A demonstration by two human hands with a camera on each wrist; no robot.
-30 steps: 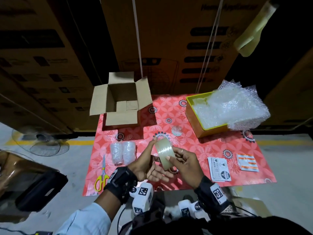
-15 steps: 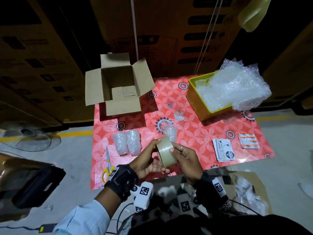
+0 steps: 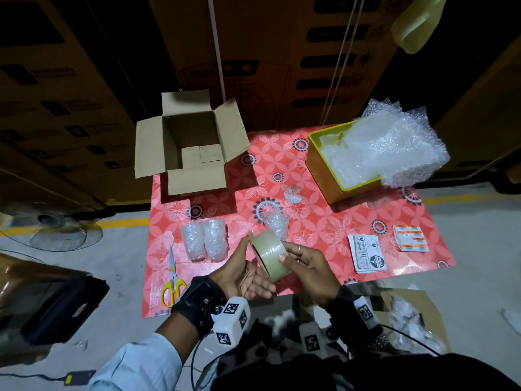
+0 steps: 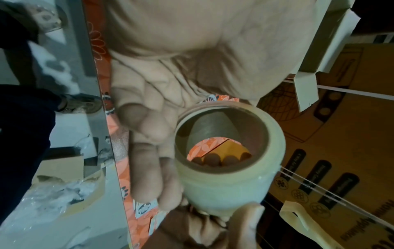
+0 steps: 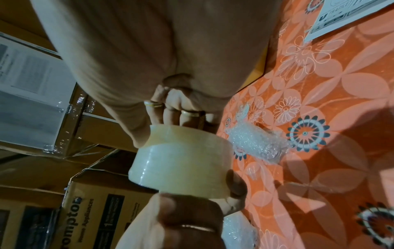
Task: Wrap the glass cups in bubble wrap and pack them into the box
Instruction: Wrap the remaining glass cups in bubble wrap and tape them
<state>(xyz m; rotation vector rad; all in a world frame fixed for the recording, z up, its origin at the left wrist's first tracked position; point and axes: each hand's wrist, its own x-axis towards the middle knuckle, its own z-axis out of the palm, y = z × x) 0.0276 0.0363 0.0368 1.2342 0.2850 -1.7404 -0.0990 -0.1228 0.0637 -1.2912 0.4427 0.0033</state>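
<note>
Two glass cups wrapped in bubble wrap (image 3: 203, 239) are standing upright and touching side by side at left centre of the head view, on the red flowered worktop (image 3: 324, 227). A third wrapped cup (image 3: 277, 223) is sitting just right of centre, its lower part hidden; in the right wrist view it (image 5: 257, 143) is lying tilted at centre right. A small clear object (image 3: 293, 193), too blurred to identify, is lying above it. The cardboard box (image 3: 191, 148) is standing open at upper centre left, flaps spread, its bottom showing. Loose bubble wrap (image 3: 394, 145) is spilling from a yellow tray (image 3: 324, 176) at upper right.
</note>
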